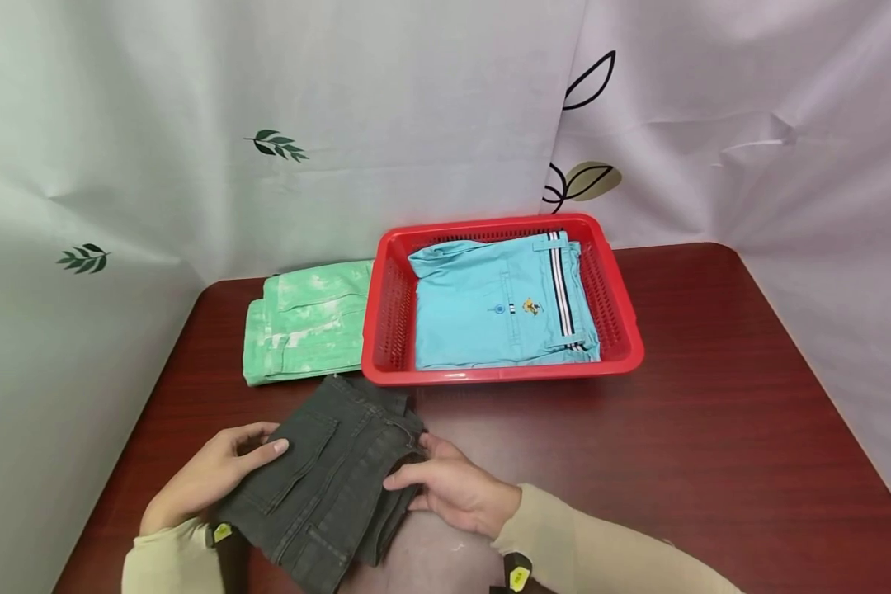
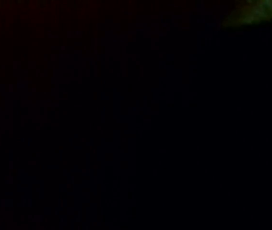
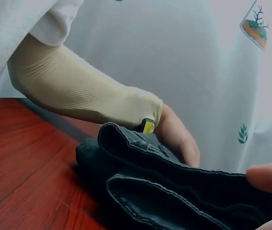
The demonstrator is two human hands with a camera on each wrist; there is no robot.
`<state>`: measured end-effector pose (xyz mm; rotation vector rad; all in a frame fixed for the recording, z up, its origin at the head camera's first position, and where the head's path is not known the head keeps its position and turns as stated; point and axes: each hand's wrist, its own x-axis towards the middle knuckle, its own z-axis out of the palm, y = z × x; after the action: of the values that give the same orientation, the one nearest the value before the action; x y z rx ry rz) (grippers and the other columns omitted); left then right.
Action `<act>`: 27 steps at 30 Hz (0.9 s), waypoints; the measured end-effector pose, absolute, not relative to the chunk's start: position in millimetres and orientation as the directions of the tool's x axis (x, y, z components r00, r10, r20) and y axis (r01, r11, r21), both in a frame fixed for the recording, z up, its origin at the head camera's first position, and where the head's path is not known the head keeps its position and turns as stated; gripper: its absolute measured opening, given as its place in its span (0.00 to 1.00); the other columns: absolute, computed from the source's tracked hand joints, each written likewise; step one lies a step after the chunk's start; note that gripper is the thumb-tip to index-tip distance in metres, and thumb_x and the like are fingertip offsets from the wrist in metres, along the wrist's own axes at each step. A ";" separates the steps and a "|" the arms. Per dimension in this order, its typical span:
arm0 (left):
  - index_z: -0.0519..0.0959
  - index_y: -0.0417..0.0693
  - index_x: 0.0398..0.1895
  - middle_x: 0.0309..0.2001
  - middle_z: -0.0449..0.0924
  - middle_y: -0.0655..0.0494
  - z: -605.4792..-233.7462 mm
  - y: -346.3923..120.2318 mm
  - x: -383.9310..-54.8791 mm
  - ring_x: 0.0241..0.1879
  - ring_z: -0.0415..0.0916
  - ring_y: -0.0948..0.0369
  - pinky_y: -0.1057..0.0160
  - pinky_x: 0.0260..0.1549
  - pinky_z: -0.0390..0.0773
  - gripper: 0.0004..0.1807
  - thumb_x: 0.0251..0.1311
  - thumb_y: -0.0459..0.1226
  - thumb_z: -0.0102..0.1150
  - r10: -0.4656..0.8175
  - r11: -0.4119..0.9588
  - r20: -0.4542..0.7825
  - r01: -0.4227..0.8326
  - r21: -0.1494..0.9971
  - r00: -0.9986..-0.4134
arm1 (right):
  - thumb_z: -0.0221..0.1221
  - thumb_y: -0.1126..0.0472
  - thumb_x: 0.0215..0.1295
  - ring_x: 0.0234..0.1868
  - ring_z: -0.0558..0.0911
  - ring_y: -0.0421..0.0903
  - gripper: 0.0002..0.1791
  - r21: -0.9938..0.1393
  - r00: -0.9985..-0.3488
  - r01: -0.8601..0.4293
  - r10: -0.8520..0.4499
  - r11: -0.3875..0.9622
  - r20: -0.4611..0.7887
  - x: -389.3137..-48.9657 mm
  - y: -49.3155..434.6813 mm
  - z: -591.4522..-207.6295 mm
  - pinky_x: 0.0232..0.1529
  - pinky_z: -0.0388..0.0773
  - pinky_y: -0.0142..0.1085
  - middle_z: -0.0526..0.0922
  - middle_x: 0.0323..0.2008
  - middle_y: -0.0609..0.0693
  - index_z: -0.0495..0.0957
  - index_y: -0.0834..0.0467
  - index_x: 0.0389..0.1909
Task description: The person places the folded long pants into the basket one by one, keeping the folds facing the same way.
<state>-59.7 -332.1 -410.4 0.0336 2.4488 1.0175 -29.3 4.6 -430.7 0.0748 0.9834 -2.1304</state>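
Observation:
Folded dark grey jeans (image 1: 327, 478) are held at a slant over the front of the table. My left hand (image 1: 215, 472) grips their left side, thumb on top and the other fingers partly hidden. On the right, my right hand (image 1: 464, 491) pinches the folded edge between thumb and fingers. The right wrist view shows the layered open ends of the jeans (image 3: 174, 187), with a right thumb (image 3: 267, 178) on the upper layer and the left hand (image 3: 178, 134) beyond. Almost all of the left wrist view is black.
Behind the jeans stands a red plastic basket (image 1: 483, 377) holding folded light blue trousers (image 1: 464, 305). A folded green and white garment (image 1: 312, 322) lies left of it on the dark red table (image 1: 742, 396). Pale printed curtains (image 1: 431, 107) hang behind and at both sides.

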 end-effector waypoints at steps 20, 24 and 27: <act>0.61 0.31 0.72 0.55 0.78 0.39 -411.5 -333.9 -50.0 0.40 0.85 0.54 0.60 0.39 0.83 0.35 0.72 0.45 0.58 0.275 0.569 -0.437 -0.222 0.792 -0.856 | 0.58 0.76 0.64 0.60 0.78 0.56 0.45 -0.642 -0.692 0.678 -0.605 -0.357 -0.394 -28.6 3.9 -435.3 0.61 0.75 0.54 0.72 0.67 0.58 0.49 0.56 0.79; 0.60 0.34 0.73 0.59 0.76 0.40 -411.4 -333.2 -46.5 0.43 0.83 0.58 0.62 0.41 0.82 0.36 0.71 0.46 0.58 0.257 0.581 -0.438 -0.225 0.782 -0.861 | 0.58 0.74 0.66 0.61 0.78 0.54 0.36 -0.657 -0.697 0.663 -0.617 -0.359 -0.366 -28.8 2.9 -437.2 0.62 0.75 0.50 0.74 0.65 0.58 0.60 0.62 0.74; 0.59 0.35 0.73 0.60 0.75 0.41 -411.1 -333.9 -43.5 0.45 0.83 0.59 0.62 0.42 0.81 0.35 0.72 0.45 0.57 0.257 0.570 -0.443 -0.235 0.787 -0.859 | 0.58 0.72 0.67 0.61 0.79 0.51 0.27 -0.670 -0.694 0.653 -0.634 -0.353 -0.342 -28.4 2.3 -438.5 0.62 0.74 0.47 0.78 0.63 0.57 0.70 0.65 0.68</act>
<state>-43.5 -333.9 -411.1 0.0171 2.2834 1.2529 -28.4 2.3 -438.5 0.0296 1.0487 -2.0889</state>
